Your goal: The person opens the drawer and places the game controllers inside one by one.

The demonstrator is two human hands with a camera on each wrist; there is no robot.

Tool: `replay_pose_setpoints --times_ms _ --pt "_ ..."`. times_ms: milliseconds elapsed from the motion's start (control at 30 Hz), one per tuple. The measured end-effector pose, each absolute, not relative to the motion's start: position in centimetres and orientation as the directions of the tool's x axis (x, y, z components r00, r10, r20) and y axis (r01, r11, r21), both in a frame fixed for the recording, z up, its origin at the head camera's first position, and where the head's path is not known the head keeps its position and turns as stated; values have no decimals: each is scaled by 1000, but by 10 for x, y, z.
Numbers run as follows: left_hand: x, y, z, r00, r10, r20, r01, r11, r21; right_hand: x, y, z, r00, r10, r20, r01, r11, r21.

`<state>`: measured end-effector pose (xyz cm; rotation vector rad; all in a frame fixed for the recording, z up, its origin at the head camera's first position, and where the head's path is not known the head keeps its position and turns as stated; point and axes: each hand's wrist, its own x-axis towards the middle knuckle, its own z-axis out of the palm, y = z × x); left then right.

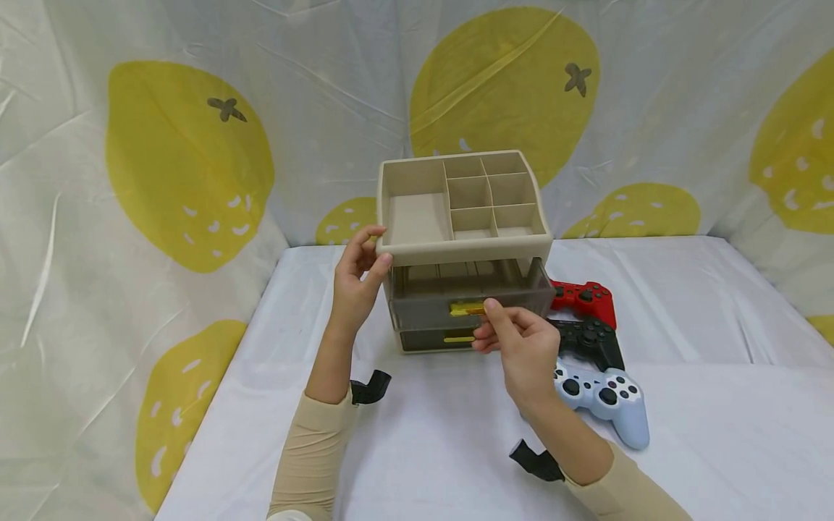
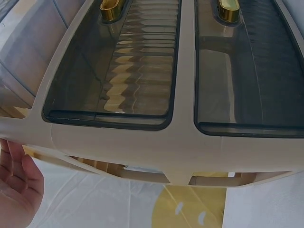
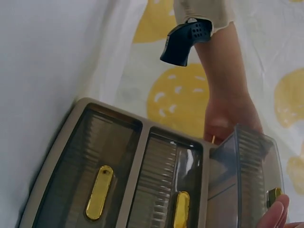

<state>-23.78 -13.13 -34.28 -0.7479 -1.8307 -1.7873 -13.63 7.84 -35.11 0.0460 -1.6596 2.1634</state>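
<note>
A beige desktop drawer organizer (image 1: 465, 251) stands on the table, with a compartmented open tray on top and smoky see-through drawers below. Its top drawer (image 1: 417, 311) is pulled partway out. My right hand (image 1: 529, 354) pinches the gold handle (image 1: 464, 309) of that drawer between thumb and fingers. Around the organizer's upper left corner, my left hand (image 1: 357, 282) holds on, thumb at the front edge and fingers at the side. Two lower drawers with gold handles show shut in the right wrist view, the middle drawer (image 3: 164, 166) and the bottom drawer (image 3: 90, 156).
Right of the organizer lie a red game controller (image 1: 596, 298), a black game controller (image 1: 596, 344) and a light blue game controller (image 1: 606, 398), close together. White cloth (image 1: 430, 449) covers the table. Behind hangs a lemon-patterned curtain (image 1: 339, 87).
</note>
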Motion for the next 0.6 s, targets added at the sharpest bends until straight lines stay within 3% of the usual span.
replay_pose_setpoints --times_ms 600 --pt "-234 -131 -340 -752 52 658 658 -6 753 -116 85 -352 -921 300 247 -298 -138 -945"
